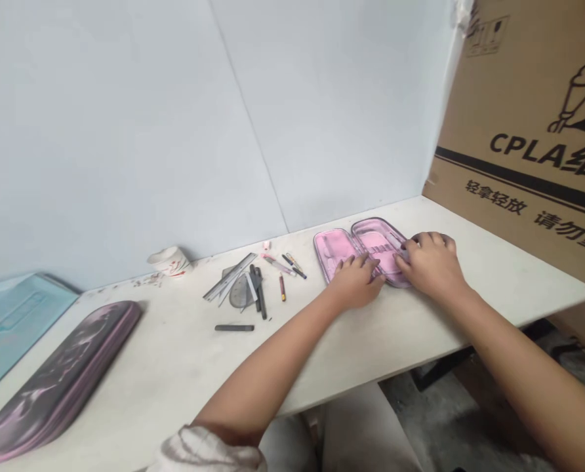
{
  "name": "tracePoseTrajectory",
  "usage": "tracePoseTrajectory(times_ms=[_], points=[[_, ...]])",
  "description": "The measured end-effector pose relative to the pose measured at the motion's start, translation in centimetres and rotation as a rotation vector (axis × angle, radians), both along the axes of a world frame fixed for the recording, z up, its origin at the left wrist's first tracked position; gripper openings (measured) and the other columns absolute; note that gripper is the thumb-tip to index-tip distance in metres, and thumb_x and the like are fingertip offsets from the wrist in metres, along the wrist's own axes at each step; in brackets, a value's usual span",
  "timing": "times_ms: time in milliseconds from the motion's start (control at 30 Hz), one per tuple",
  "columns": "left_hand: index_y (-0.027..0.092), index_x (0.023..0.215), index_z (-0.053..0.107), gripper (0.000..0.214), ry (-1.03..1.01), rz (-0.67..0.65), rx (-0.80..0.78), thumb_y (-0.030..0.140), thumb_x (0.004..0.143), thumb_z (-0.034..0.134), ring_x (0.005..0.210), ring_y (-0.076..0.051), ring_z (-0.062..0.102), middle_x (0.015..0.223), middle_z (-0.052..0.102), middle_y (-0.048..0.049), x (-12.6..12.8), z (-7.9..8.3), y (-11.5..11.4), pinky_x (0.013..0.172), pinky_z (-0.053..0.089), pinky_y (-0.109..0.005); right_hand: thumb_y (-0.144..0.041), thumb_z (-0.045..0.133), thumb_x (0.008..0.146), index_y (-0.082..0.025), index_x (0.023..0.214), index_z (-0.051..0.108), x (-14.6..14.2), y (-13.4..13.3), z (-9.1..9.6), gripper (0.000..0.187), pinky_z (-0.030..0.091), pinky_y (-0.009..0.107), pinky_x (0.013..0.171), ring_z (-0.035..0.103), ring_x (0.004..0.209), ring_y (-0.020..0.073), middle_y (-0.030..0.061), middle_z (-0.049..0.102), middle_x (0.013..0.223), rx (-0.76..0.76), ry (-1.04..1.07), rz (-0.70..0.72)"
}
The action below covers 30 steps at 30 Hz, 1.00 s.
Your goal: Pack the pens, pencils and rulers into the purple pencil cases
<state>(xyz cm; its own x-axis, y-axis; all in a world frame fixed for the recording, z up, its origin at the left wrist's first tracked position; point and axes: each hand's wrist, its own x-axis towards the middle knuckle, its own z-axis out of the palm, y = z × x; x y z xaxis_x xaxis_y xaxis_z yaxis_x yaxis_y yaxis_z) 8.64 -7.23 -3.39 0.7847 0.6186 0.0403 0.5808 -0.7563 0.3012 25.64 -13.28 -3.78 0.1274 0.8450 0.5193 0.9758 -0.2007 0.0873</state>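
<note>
A pink pencil case [332, 248] lies open on the white table [184, 367], its two halves spread flat. My left hand [355, 280] rests on the near edge of the case, fingers curled down onto it. My right hand [433, 262] lies over the right half of the case with its fingers bent, pressing on something small inside that I cannot make out. Loose stationery [253, 282] lies to the left of the case: a metal ruler, a protractor, dark pens and a few coloured pens. A dark pen [234, 327] lies alone nearer to me.
A closed purple-black pencil case [56, 380] lies at the table's left, beside a teal tray [12, 321]. A small white cup [169, 260] lies tipped by the wall. A large cardboard box [533, 131] stands at the right end.
</note>
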Motion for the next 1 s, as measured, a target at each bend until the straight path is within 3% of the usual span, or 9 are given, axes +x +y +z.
tracePoseTrajectory(times_ms=[167, 367, 500, 600, 767, 867, 1000], points=[[0.016, 0.121, 0.050, 0.041, -0.170, 0.034, 0.053, 0.035, 0.090, 0.032, 0.117, -0.024, 0.047, 0.125, 0.053, -0.0121, -5.7, 1.4, -0.4, 0.101, 0.034, -0.041, -0.032, 0.040, 0.086, -0.013, 0.094, 0.064, -4.9, 0.1, 0.8, 0.032, 0.033, 0.040, 0.082, 0.045, 0.097, 0.0282, 0.0156, 0.057, 0.097, -0.032, 0.079, 0.261], [0.018, 0.109, 0.054, 0.030, -0.257, 0.205, 0.131, 0.025, 0.087, 0.034, 0.110, -0.022, 0.050, 0.110, 0.058, -0.0093, -17.3, 3.3, -0.3, 0.098, 0.037, -0.039, -0.029, 0.043, 0.086, -0.014, 0.089, 0.063, -14.5, 0.9, 1.5, 0.025, 0.036, 0.038, 0.084, 0.047, 0.095, 0.0247, 0.0124, 0.056, 0.094, -0.083, 0.132, 0.645], [0.017, 0.105, 0.055, 0.029, -0.262, 0.332, 0.150, 0.023, 0.087, 0.033, 0.104, -0.022, 0.052, 0.106, 0.057, -0.0100, -24.9, 2.9, -0.7, 0.094, 0.039, -0.038, -0.030, 0.046, 0.085, -0.015, 0.091, 0.063, -21.3, 1.0, 1.3, 0.023, 0.037, 0.039, 0.086, 0.046, 0.101, 0.0245, 0.0119, 0.055, 0.098, -0.092, 0.103, 0.836], [0.019, 0.106, 0.055, 0.027, -0.172, 0.346, 0.141, 0.023, 0.085, 0.037, 0.106, -0.023, 0.051, 0.108, 0.056, -0.0097, -28.6, 1.7, -1.5, 0.094, 0.038, -0.041, -0.034, 0.049, 0.083, -0.014, 0.093, 0.062, -25.1, 1.1, 0.7, 0.025, 0.030, 0.047, 0.096, 0.043, 0.108, 0.0267, 0.0132, 0.055, 0.102, -0.106, 0.034, 0.863], [0.022, 0.095, 0.054, 0.015, -0.025, 0.363, 0.187, 0.024, 0.080, 0.050, 0.117, -0.025, 0.041, 0.111, 0.055, -0.0073, -30.3, -0.2, -2.7, 0.103, 0.025, -0.051, -0.025, 0.048, 0.082, -0.013, 0.095, 0.061, -27.7, 1.5, -0.4, 0.022, 0.020, 0.054, 0.103, 0.040, 0.114, 0.0286, 0.0155, 0.056, 0.105, -0.128, -0.009, 0.804], [0.021, 0.095, 0.052, 0.014, -0.096, 0.362, 0.240, 0.022, 0.086, 0.040, 0.120, -0.022, 0.039, 0.111, 0.055, -0.0064, -29.7, -0.1, -2.8, 0.107, 0.016, -0.051, -0.021, 0.043, 0.085, -0.014, 0.093, 0.060, -27.4, 1.5, -0.5, 0.021, 0.022, 0.052, 0.103, 0.042, 0.111, 0.0264, 0.0137, 0.056, 0.103, -0.106, 0.034, 0.804], [0.019, 0.097, 0.052, 0.029, -0.277, 0.406, 0.194, 0.027, 0.092, 0.025, 0.109, -0.020, 0.045, 0.107, 0.056, -0.0072, -27.7, 1.2, -2.3, 0.100, 0.029, -0.044, -0.022, 0.036, 0.089, -0.015, 0.090, 0.058, -25.8, 1.3, 0.0, 0.024, 0.033, 0.045, 0.096, 0.048, 0.100, 0.0228, 0.0109, 0.058, 0.097, -0.042, 0.180, 0.819]])
